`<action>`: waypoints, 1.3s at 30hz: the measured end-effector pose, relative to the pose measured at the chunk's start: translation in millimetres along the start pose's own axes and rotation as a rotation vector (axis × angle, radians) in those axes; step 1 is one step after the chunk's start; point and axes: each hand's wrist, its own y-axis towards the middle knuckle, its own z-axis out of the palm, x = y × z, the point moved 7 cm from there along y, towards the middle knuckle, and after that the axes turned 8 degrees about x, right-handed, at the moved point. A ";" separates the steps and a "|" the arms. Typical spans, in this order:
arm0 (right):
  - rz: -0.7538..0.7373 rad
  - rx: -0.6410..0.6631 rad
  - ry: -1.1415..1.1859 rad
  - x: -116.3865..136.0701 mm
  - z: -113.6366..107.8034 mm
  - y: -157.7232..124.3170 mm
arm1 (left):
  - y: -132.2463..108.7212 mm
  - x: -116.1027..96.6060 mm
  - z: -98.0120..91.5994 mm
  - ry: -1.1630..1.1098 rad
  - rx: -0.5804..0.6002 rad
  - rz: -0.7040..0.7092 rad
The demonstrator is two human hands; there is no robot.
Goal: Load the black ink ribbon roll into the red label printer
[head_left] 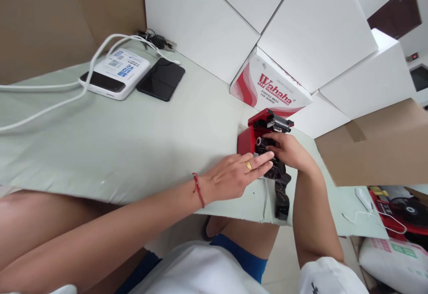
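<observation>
A small red machine (245,141) stands on the table with its lid (262,116) raised. Inside it sits a black roll with a pale core end (259,141). My right hand (288,150) reaches in from the right, thumb and fingers closed around the roll. My left hand (242,172), with a gold ring, lies across the machine's front; its fingers are stretched out and touch the dark, glossy material there. A shiny black strip (282,200) hangs down from the machine to the table's front edge. My fingers hide part of the interior.
A white Wahaha carton (270,84) stands just behind the machine, before white boxes (207,22). To the left lie a black phone (161,80), a white device with a cable (117,73) and keys (157,39). A cardboard box (377,147) is on the right.
</observation>
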 end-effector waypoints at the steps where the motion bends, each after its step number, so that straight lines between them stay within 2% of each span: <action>1: -0.003 0.016 -0.016 1.9 2.2 4.2 | 0.5 -3.3 3.0 -0.002 0.050 0.023; 5: -0.028 0.052 -0.072 1.6 10.0 11.2 | 2.0 -8.7 11.7 -0.031 0.207 0.028; 8: -0.044 0.096 -0.100 1.0 18.6 9.2 | 2.7 -9.1 13.1 -0.040 0.245 -0.005; 10: -0.095 0.075 -0.054 8.7 17.8 2.5 | 3.0 -10.6 12.3 -0.044 0.243 -0.005; 12: -0.140 -0.056 0.055 18.5 5.3 -7.7 | 3.3 -12.7 10.8 -0.044 0.228 0.004; 15: -0.112 -0.429 0.175 19.9 -26.8 -23.9 | 3.3 -15.5 9.5 -0.040 0.216 0.014; 17: -0.105 -0.650 0.098 16.3 -41.5 -28.8 | 3.0 -17.3 9.4 -0.040 0.216 0.023; 18: -0.119 -0.700 0.033 14.6 -43.8 -27.0 | 2.7 -18.1 9.3 -0.042 0.214 0.026; 21: -0.144 -0.666 -0.099 6.0 -36.5 -13.1 | 2.0 -19.7 9.0 -0.051 0.208 0.039; 23: -0.123 -0.647 -0.078 0.6 -30.2 -12.6 | 1.8 -20.5 9.0 -0.055 0.205 0.049; 26: -0.095 -0.654 0.002 2.5 -21.8 -29.9 | 1.9 -21.0 8.2 -0.043 0.183 0.055; 31: -0.078 -0.527 0.081 8.7 6.3 -57.5 | 1.9 -20.5 5.8 -0.035 0.142 0.057; 34: -0.092 -0.546 0.153 3.1 17.9 -64.7 | 2.3 -17.0 -0.7 -0.044 0.078 0.071; 37: -0.098 -0.573 0.218 -4.1 23.0 -65.1 | 3.0 -1.1 -8.6 -0.095 0.000 -0.028; 39: -0.090 -0.578 0.245 -7.2 24.5 -63.7 | 3.2 12.7 -8.7 -0.143 0.009 -0.128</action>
